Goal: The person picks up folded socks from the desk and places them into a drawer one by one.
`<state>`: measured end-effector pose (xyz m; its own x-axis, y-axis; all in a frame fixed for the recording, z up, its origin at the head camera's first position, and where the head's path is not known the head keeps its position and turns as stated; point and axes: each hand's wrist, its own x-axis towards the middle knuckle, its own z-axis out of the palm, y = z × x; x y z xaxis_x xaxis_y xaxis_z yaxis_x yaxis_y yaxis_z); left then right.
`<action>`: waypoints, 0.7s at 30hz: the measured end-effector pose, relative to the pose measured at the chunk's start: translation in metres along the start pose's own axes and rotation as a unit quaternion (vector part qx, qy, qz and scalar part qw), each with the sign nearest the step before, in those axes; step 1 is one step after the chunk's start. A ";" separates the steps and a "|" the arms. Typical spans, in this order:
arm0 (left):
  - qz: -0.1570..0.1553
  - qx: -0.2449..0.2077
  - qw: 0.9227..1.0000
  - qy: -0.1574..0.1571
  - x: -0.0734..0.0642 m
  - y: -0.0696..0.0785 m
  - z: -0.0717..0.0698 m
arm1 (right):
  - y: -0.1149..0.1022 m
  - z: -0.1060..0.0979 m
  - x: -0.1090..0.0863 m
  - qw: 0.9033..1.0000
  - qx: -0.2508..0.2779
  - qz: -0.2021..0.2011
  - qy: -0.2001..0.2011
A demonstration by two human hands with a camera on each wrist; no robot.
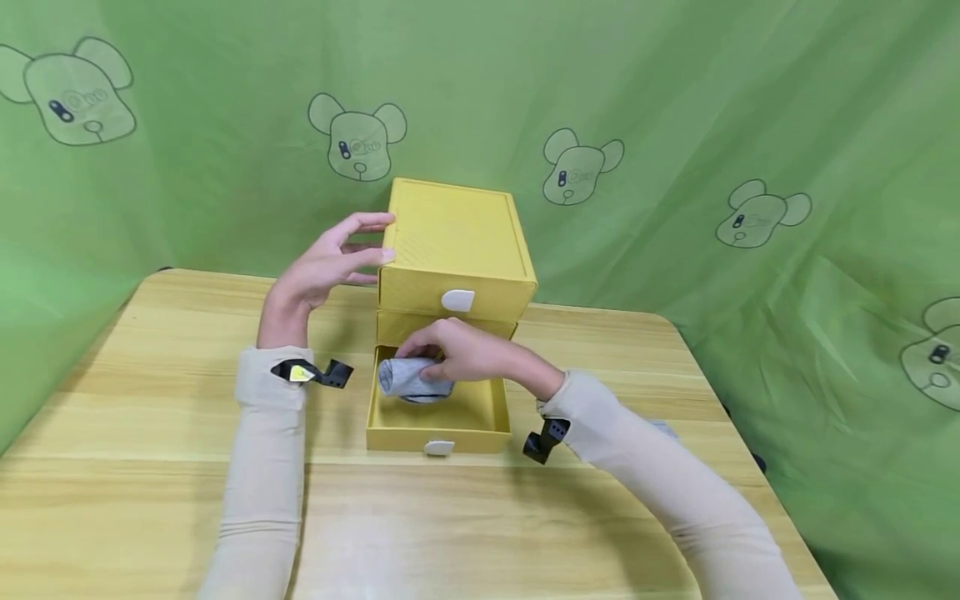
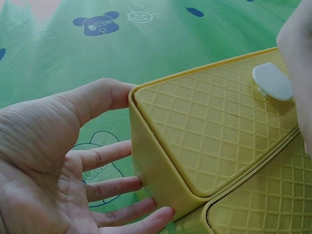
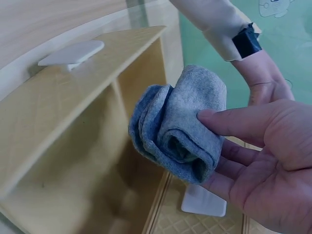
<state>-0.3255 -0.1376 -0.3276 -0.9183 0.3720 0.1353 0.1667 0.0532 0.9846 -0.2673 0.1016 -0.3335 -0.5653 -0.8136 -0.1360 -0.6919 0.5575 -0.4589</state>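
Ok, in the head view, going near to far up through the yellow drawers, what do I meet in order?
Lower white tab → rolled grey cloth → upper white tab → yellow top panel → green curtain.

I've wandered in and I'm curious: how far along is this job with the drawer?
Done: the lower drawer stands open and the grey cloth is rolled up. In hand: the right hand holds the roll at the drawer's opening, while the left hand touches the side of the yellow unit. Remaining, if the roll is being put away: probably letting it go inside, then closing the drawer.
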 end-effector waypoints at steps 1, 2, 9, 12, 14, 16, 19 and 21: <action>0.000 0.001 1.000 0.000 0.000 0.000 0.000 | 0.000 0.001 0.001 1.000 -0.001 0.003 -0.001; 0.001 0.002 1.000 0.001 0.000 0.000 0.000 | 0.000 0.002 0.002 1.000 -0.002 0.006 -0.002; 0.001 -0.002 1.000 -0.001 -0.001 0.001 0.001 | 0.003 0.008 0.009 1.000 -0.003 0.021 -0.014; 0.002 -0.003 1.000 -0.003 0.000 0.001 0.001 | 0.004 0.010 0.012 0.999 -0.002 0.030 -0.017; 0.003 -0.005 1.000 -0.003 0.000 0.001 0.001 | 0.005 0.012 0.014 0.999 0.000 0.037 -0.020; 0.003 -0.005 1.000 -0.002 0.000 0.000 0.001 | 0.006 0.013 0.015 0.999 0.001 0.043 -0.024; 0.002 -0.004 1.000 -0.001 0.000 0.000 0.001 | 0.006 0.016 0.018 0.998 -0.001 0.048 -0.030; 0.001 -0.003 1.000 -0.001 0.000 0.000 0.001 | 0.007 0.017 0.020 0.998 -0.005 0.045 -0.033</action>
<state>-0.3249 -0.1370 -0.3279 -0.9170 0.3743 0.1378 0.1668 0.0460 0.9849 -0.2754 0.0863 -0.3544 -0.5947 -0.7689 -0.2349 -0.6442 0.6306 -0.4330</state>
